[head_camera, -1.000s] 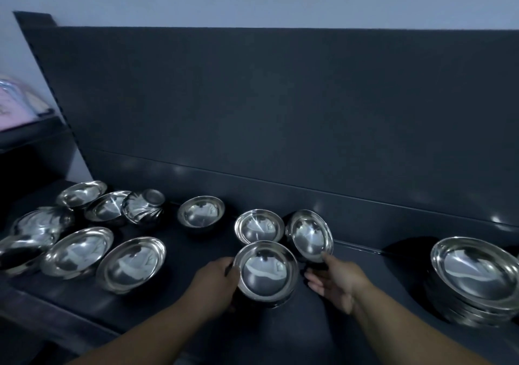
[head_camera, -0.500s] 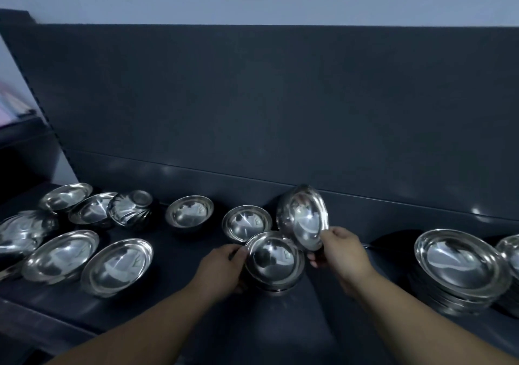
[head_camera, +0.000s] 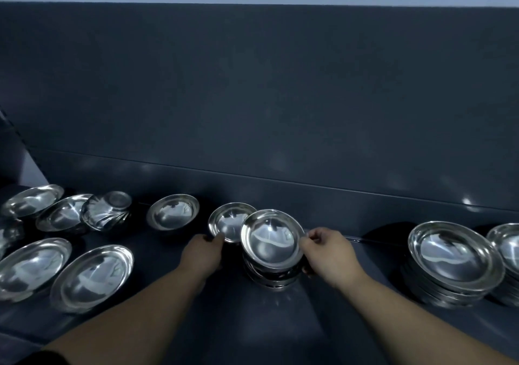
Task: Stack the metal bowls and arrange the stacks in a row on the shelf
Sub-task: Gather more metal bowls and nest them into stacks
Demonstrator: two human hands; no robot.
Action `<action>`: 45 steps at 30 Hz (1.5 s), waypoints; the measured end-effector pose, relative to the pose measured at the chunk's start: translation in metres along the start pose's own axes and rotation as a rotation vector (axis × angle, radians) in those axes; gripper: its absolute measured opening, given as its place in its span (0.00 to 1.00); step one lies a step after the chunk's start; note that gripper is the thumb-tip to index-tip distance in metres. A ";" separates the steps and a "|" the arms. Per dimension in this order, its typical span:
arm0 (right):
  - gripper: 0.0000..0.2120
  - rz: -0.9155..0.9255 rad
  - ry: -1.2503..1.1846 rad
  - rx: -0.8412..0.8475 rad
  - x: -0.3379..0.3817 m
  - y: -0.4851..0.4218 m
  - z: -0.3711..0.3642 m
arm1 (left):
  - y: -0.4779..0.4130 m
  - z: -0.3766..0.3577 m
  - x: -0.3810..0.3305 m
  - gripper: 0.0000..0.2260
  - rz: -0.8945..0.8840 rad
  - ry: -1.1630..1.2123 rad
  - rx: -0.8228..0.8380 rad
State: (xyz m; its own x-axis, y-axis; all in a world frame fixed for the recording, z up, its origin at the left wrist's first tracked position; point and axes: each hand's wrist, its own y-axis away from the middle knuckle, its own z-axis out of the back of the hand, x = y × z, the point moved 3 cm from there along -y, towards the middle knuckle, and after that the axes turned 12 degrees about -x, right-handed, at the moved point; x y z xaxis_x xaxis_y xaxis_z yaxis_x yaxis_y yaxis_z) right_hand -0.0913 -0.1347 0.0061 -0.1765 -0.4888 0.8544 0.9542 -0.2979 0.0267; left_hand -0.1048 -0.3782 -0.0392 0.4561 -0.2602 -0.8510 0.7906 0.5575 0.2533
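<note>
The shiny round steel bowl (head_camera: 271, 238) has landed on the short bowl stack (head_camera: 269, 276), right hand (head_camera: 328, 255) pinching its rim, left hand (head_camera: 202, 255) now at 1 smaller steel bowl (head_camera: 227, 220), grip unclear.

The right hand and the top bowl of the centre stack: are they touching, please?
Touching. The head view shows the right hand pinching the right rim of the top bowl.

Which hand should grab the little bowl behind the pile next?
Probably the left. The left hand has its fingertips right at the near rim of the little bowl. The right hand is on the pile's other side, busy pinching the rim of the top bowl.
</note>
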 end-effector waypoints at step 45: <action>0.48 0.026 -0.306 0.148 -0.034 0.052 0.003 | 0.082 -0.011 -0.019 0.06 -0.121 0.229 0.494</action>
State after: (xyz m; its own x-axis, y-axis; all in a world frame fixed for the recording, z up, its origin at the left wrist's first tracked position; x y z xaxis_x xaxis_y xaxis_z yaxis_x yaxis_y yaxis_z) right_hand -0.0348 -0.1311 -0.0202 -0.0927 -0.2193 0.9712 0.9861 -0.1556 0.0590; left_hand -0.0531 -0.3189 -0.0070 0.2935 -0.0904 -0.9517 0.9544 0.0845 0.2863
